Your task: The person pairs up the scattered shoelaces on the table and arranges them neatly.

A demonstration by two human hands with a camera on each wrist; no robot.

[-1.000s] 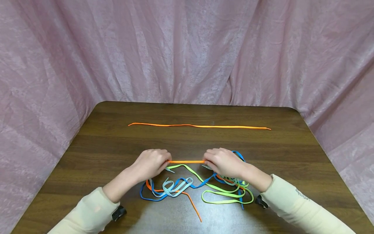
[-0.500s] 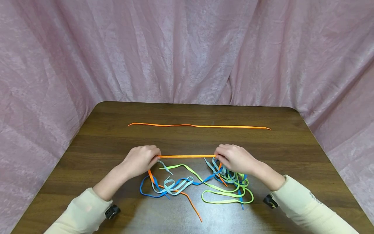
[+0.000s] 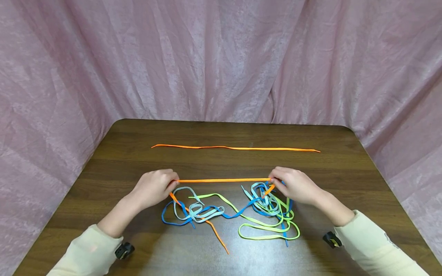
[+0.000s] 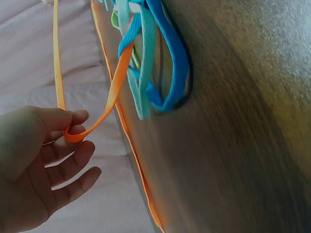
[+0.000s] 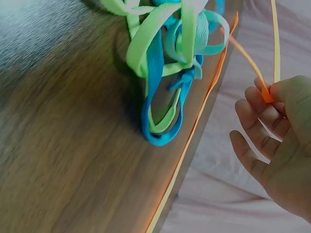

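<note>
I see 1 orange shoelace (image 3: 224,180) stretched straight over the bench (image 3: 103,172), pinched between thumb and finger by the left hand (image 3: 155,186) and right hand (image 3: 295,185), other fingers loosely bent, forearms (image 3: 119,215) slanting inward beside tangled laces (image 3: 271,209).

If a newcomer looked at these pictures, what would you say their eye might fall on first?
Probably the orange lace, held straight between the left hand and right hand. Next, the blue-and-green tangle on its near side, then the far lace, also orange, lying across the back of the table.
</note>
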